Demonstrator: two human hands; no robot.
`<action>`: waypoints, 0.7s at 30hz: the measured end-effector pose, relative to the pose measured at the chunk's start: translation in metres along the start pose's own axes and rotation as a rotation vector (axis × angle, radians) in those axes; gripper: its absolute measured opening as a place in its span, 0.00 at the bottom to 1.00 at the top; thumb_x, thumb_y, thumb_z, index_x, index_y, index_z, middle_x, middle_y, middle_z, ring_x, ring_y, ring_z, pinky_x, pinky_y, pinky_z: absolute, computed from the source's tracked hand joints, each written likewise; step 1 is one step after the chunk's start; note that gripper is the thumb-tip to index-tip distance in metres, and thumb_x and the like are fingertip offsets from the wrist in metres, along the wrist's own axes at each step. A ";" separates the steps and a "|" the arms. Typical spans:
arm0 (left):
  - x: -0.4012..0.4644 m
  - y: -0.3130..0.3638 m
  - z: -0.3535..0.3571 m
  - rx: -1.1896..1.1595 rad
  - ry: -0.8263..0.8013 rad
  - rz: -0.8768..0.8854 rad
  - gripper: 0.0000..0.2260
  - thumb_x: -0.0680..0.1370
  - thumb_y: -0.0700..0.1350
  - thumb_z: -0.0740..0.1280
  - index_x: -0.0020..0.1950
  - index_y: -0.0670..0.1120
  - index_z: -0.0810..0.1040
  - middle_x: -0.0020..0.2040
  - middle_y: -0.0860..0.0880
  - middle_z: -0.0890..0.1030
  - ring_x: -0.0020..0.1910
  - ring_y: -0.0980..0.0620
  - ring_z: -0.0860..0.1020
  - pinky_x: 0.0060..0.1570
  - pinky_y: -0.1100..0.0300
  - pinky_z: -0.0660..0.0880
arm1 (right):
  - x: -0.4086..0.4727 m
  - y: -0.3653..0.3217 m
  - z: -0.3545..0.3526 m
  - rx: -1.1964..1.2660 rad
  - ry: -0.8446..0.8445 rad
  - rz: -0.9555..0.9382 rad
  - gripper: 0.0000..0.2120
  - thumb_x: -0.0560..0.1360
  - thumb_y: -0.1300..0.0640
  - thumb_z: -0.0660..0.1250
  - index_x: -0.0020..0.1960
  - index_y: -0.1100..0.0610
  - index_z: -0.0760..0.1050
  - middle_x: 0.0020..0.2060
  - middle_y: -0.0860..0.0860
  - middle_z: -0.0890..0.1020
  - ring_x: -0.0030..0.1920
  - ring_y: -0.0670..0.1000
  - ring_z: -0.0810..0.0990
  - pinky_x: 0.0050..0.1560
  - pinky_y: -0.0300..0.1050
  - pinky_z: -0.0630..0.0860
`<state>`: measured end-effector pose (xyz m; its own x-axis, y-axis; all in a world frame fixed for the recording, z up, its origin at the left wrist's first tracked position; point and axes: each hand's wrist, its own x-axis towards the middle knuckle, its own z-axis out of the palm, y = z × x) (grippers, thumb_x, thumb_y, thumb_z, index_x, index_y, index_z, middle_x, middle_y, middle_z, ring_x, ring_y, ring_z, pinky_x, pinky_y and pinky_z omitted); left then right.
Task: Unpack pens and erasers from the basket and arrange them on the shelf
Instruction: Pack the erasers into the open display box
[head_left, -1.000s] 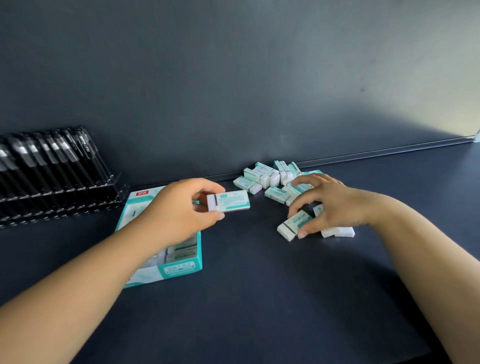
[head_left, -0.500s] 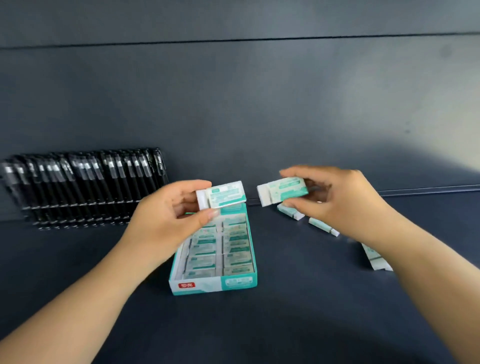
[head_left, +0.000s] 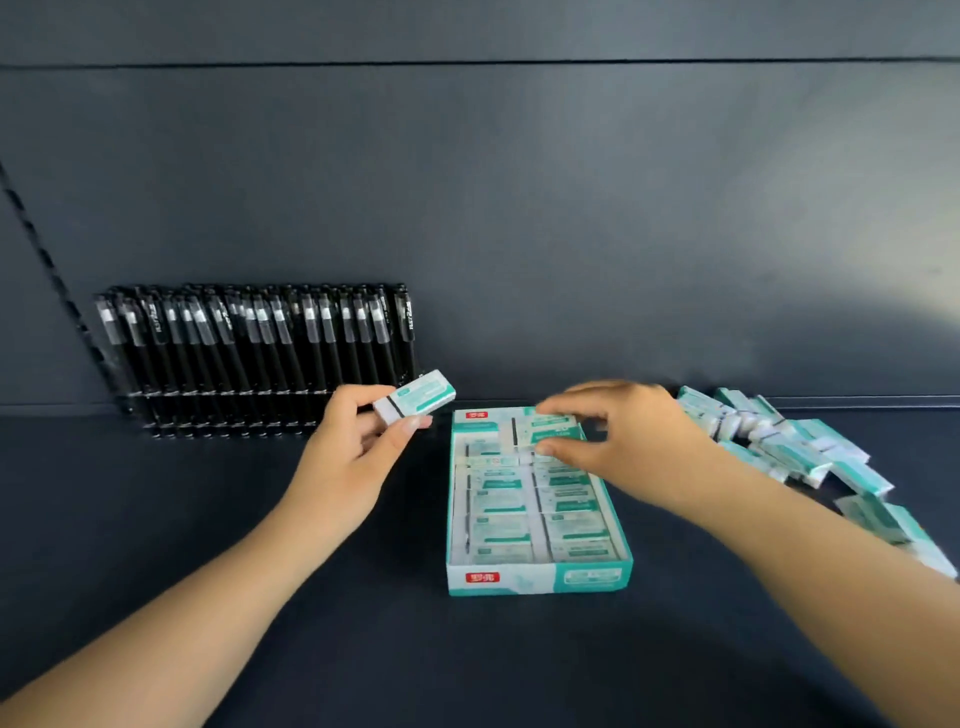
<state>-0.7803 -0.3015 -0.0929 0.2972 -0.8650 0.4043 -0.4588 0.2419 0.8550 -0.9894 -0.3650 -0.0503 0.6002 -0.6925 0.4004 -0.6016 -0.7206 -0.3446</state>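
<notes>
Now, left hand (head_left: 358, 441): pinches one eraser (head_left: 415, 402) beside the box.
Right hand (head_left: 618, 441): pinches another eraser (head_left: 545, 432) over the eraser box (head_left: 535, 579).

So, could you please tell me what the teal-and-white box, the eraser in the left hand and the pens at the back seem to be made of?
Box: likely thin printed cardboard, matte, with folded flat walls.
Eraser in the left hand: white block, probably rubber or vinyl, in a printed paper sleeve.
Pens: apparently black plastic, with glossy glints, perhaps clear wrapping.
</notes>
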 end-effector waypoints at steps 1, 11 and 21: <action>0.001 -0.006 0.002 0.017 -0.020 0.004 0.08 0.77 0.42 0.62 0.48 0.55 0.66 0.46 0.60 0.80 0.47 0.74 0.75 0.44 0.79 0.67 | 0.004 -0.001 0.008 -0.018 -0.048 0.015 0.13 0.72 0.50 0.68 0.55 0.53 0.79 0.52 0.47 0.81 0.46 0.45 0.75 0.52 0.34 0.68; 0.002 -0.026 0.009 0.112 -0.116 -0.019 0.04 0.77 0.47 0.60 0.45 0.55 0.65 0.40 0.59 0.75 0.37 0.67 0.73 0.39 0.73 0.68 | 0.023 0.014 0.053 -0.003 -0.197 -0.120 0.12 0.68 0.51 0.71 0.49 0.53 0.82 0.46 0.47 0.82 0.38 0.35 0.70 0.46 0.23 0.63; 0.002 -0.025 0.010 0.145 -0.136 -0.090 0.07 0.70 0.57 0.53 0.44 0.56 0.64 0.37 0.51 0.74 0.34 0.57 0.69 0.37 0.70 0.68 | 0.022 0.013 0.050 0.034 -0.223 -0.044 0.12 0.70 0.58 0.71 0.53 0.54 0.81 0.47 0.48 0.79 0.50 0.42 0.71 0.52 0.32 0.66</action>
<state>-0.7763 -0.3132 -0.1169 0.2312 -0.9339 0.2727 -0.5539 0.1041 0.8261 -0.9575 -0.3915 -0.0885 0.7292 -0.6482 0.2193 -0.5567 -0.7483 -0.3608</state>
